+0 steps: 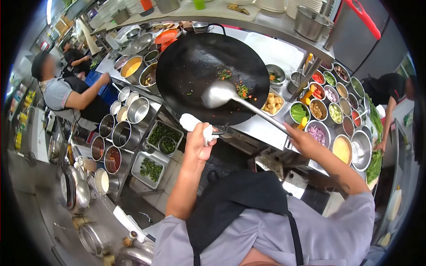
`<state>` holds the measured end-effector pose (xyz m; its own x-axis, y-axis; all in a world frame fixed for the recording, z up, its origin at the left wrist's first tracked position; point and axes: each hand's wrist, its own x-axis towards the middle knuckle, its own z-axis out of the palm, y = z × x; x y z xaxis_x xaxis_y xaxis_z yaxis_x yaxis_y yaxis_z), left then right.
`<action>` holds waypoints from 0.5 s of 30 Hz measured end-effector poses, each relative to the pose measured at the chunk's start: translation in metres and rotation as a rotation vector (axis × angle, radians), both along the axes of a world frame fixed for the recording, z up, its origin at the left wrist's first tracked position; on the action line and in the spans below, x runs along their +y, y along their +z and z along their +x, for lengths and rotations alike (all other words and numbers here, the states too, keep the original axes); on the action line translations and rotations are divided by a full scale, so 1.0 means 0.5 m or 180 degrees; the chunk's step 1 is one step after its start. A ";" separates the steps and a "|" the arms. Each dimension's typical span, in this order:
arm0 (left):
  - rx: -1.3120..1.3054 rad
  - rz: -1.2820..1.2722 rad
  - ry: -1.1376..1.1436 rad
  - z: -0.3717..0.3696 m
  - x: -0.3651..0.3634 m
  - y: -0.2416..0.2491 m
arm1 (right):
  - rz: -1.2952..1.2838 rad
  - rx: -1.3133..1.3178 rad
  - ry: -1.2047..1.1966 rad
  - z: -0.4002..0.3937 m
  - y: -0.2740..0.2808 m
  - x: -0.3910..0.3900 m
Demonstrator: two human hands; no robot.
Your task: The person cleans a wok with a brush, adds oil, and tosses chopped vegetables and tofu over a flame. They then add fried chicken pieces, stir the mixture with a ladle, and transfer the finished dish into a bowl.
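A large black wok fills the middle of the view, tilted toward me over the counter. My left hand is closed around its near handle with a white cloth bunched in the grip. My right hand is wrapped round the long handle of a metal ladle. The ladle's bowl lies over the wok's inside, rounded back showing. Chopped orange and green vegetables stick in small clumps to the wok's right side, beyond the ladle.
Several steel bowls of cut vegetables, such as red onion, crowd the right counter. A tray of fried cubes sits beside the wok. Steel pots stand at left. One person works at left, another at right. A steel shelf spans the back.
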<state>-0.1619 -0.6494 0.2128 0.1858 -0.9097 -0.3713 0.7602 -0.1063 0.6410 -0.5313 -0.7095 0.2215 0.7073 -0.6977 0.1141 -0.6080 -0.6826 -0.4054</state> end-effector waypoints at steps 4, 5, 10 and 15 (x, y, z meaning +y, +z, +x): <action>-0.0084 0.0257 0.0109 0.014 0.010 0.006 | -0.1189 0.1614 -0.0199 -0.138 0.054 -0.041; -0.0094 0.0275 0.0068 0.013 0.012 0.006 | -0.1300 0.1378 -0.0216 -0.109 0.079 -0.061; -0.0185 0.0088 0.0121 -0.002 0.003 0.003 | -0.1005 0.0691 -0.0693 0.059 0.009 -0.148; -0.0110 0.0063 0.0238 -0.001 -0.028 0.006 | -0.0458 0.0211 -0.0505 -0.034 -0.019 -0.025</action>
<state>-0.1623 -0.6633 0.2157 0.2660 -0.8854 -0.3812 0.7439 -0.0630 0.6654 -0.5485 -0.7220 0.2121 0.5993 -0.7806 0.1775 -0.7343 -0.6244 -0.2663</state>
